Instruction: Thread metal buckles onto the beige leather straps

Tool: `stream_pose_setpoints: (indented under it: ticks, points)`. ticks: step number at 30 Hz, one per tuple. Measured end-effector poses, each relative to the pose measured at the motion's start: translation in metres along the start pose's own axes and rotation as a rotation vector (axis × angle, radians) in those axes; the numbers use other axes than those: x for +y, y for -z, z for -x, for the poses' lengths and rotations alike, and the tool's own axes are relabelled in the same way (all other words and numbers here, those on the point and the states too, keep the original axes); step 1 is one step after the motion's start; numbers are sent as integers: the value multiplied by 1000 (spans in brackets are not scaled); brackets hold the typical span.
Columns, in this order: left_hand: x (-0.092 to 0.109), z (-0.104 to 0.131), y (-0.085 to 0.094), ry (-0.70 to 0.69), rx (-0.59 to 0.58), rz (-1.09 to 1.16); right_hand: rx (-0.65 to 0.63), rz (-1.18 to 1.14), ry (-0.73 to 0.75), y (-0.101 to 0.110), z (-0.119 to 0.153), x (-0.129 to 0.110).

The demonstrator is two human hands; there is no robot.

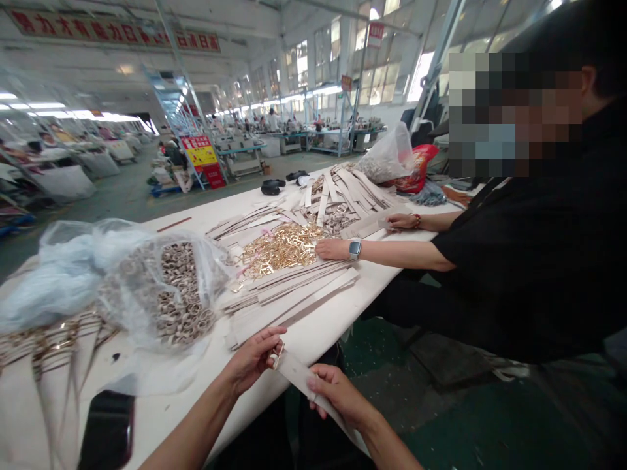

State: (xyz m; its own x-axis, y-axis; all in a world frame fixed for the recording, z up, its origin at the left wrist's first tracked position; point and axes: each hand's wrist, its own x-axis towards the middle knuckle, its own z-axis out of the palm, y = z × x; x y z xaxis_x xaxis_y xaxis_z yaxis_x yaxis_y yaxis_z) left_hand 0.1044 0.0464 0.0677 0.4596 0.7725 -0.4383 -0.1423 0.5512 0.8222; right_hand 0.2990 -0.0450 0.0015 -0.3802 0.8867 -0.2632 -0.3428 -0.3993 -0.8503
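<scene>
My left hand (251, 363) pinches a small gold buckle (279, 356) at the table's near edge. The buckle sits at the end of a pale grey belt strap (296, 375); whether the strap runs through it, I cannot tell. Lower and to the right, my right hand (341, 395) grips the strap between thumb and fingers, and its tail hangs down past the palm. Just beyond my hands lies a stack of flat belt straps (294, 297). Behind that stack is a heap of gold buckles (281, 251).
Clear bag of grey loops (181, 294) stands left on the white table (372, 281). A phone (108, 427) and buckled belts (59, 365) lie nearer. At right, a co-worker's hand (336, 249) reaches the buckles; the other hand (402, 222) holds a strap.
</scene>
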Motion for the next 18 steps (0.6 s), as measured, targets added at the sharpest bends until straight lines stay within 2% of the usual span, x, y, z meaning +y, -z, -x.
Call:
stream_pose_setpoints:
  ticks: [5,10,15,18]
  points:
    - [0,-1,5,56,1,-41,-45,45,-16,10,1,-3]
    - [-4,-1,0,119,37,-12,-86,87,-19,15,0,-4]
    - [-22,2,-13,156,-41,32,-93,106,30,1,-4,-7]
    - [-32,0,-19,143,-36,39,-73,91,60,-10,-10,-7]
